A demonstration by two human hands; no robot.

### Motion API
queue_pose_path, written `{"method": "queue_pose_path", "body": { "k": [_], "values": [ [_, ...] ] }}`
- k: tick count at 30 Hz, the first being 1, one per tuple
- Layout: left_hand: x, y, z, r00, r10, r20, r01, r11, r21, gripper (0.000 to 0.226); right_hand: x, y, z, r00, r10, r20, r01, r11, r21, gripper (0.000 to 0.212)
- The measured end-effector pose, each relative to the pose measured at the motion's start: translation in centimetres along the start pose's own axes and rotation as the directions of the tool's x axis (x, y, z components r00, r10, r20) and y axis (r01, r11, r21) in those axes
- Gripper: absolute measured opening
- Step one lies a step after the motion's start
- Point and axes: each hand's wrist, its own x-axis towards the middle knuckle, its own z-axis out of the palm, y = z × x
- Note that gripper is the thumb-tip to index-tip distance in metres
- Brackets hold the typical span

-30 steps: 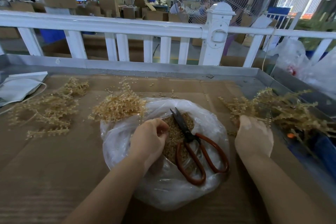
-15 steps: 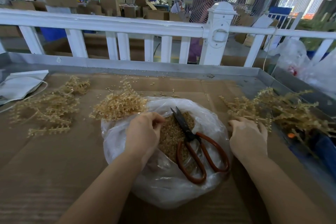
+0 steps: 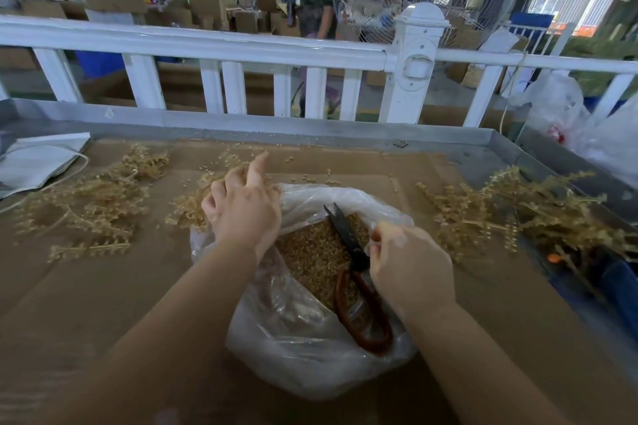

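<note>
Head view, the scene: A person works at a cardboard-covered table (image 3: 103, 304), both hands over a clear plastic bag (image 3: 293, 348) of small golden bead-like pieces (image 3: 310, 252).
Sprig cluster: The heap of pale golden plastic sprigs (image 3: 188, 210) lies on the table, touching the bag's far-left rim, just under the left hand (image 3: 243, 209).
Left hand: Its fingers are loosely bent and its forefinger is lifted; whether they grip a sprig cannot be told.
Right hand: The right hand (image 3: 411, 267) hovers over the bag's right side, fingers curled in and thumb close to forefinger, beside the black-bladed scissors with red-brown loop handles (image 3: 348, 238). What it pinches, if anything, does not show.
Handling, sprigs: They look light and springy, with thin stems that probably bend and snag on each other. A pinch low on one stem looks better than a grab at the heap.
Handling, bag: It is thin, limp film, likely slippery and weighted by its fill. The rim is the place to hold it.
Handling, scissors: They are stiff and heavier, and best taken by the loops, well clear of the blades.
Hidden: The right hand covers the upper part of the scissors' handles, and both palms face away.
Hard to make out: More sprigs lie at far left (image 3: 93, 197) and far right (image 3: 518, 217), the right pile running off into shadow.
Behind: A white railing (image 3: 207, 43) lines the table's far side.
</note>
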Motion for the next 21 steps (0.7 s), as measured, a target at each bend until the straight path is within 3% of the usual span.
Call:
{"method": "queue_pose_path", "body": {
  "k": [5, 9, 13, 18, 21],
  "values": [
    [1.1, -0.5, 0.0, 0.999, -0.033, -0.014, 0.034, 0.999, 0.032, 0.064, -0.1, 0.2, 0.6, 0.996, 0.029, 0.09, -0.03, 1.0, 0.006, 0.028],
    [1.5, -1.2, -0.3, 0.996, -0.068, -0.066, 0.069, 0.997, 0.021, 0.041, -0.2, 0.5, 1.1, 0.994, 0.029, 0.107, -0.029, 1.0, 0.0, 0.029],
    [1.6, -1.5, -0.6, 0.996, -0.088, -0.031, 0.089, 0.995, 0.053, 0.023, -0.2, 0.4, 1.1, 0.993, 0.033, 0.109, -0.034, 0.999, 0.009, 0.026],
    [1.6, -1.6, -0.6, 0.991, -0.105, 0.08, 0.106, 0.994, -0.017, 0.056, -0.2, 0.4, 1.0, 0.992, 0.038, 0.124, -0.042, 0.999, 0.034, 0.022],
    [1.6, -1.5, -0.6, 0.997, -0.076, 0.03, 0.078, 0.996, -0.039, 0.066, -0.3, 0.4, 0.9, 0.991, 0.031, 0.128, -0.035, 0.999, 0.036, 0.021]
  ]
}}
